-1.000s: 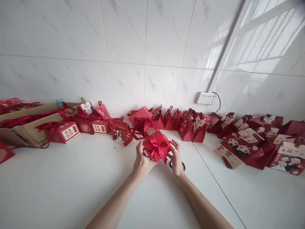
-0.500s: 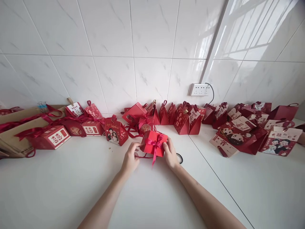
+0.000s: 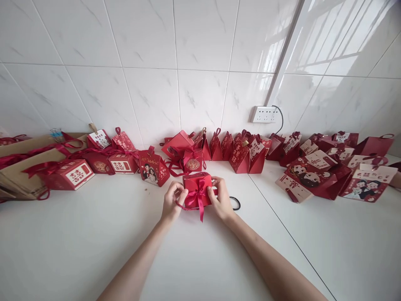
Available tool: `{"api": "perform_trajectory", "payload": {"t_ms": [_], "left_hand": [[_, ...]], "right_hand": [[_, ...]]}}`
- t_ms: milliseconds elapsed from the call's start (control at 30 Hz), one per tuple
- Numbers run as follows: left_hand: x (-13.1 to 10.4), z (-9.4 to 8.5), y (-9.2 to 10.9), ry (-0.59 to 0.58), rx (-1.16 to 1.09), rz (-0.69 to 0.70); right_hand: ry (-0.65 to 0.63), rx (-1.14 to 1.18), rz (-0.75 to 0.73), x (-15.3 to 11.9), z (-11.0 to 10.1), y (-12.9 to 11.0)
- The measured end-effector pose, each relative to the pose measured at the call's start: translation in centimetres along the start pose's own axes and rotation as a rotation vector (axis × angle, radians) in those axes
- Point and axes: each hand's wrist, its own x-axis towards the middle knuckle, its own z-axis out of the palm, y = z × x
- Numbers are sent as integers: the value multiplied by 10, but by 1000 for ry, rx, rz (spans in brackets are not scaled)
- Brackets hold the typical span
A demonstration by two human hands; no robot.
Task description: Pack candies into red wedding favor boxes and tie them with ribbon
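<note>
Between my two hands is a small red gift box (image 3: 196, 200) with a pink ribbon bow (image 3: 200, 193) on the side facing me. My left hand (image 3: 173, 200) grips its left side, thumb in front, fingers curled behind. A twisted red cord handle (image 3: 188, 207) loops out near that thumb and along the lower edge. At the right side, my right hand (image 3: 221, 198) holds the box with its thumb beside the bow. Some fingertips are hidden behind the box. A black ring-shaped band (image 3: 235, 203) lies on the white table just right of my right hand.
Several red printed gift boxes (image 3: 153, 168) line the wall, with more piled at the right (image 3: 313, 175). Cardboard cartons (image 3: 25, 177) with ribbon stand at the left. A socket strip (image 3: 265, 114) sits against the tiled wall. Part of another person's hand (image 3: 396, 179) shows at the right edge.
The box in my hands has turned and tilted, and now faces me more squarely. Its bow has shifted slightly left. My left thumb has come round to the front. The view has shifted slightly.
</note>
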Motion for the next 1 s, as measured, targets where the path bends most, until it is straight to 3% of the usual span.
{"api": "perform_trajectory", "payload": {"t_ms": [333, 533, 633, 733, 1000], "left_hand": [[-4, -4, -3, -420, 271, 307], [-3, -8, -3, -547, 407, 273], [-2, -10, -6, -531, 428, 291], [0, -12, -8, -451, 313, 293], [6, -15, -7, -407, 114, 98]], "right_hand": [[71, -56, -15, 4, -4, -3], [87, -68, 0, 6, -5, -3], [74, -65, 2, 5, -5, -5], [52, -58, 9, 4, -5, -5], [34, -23, 22, 6, -7, -6]]}}
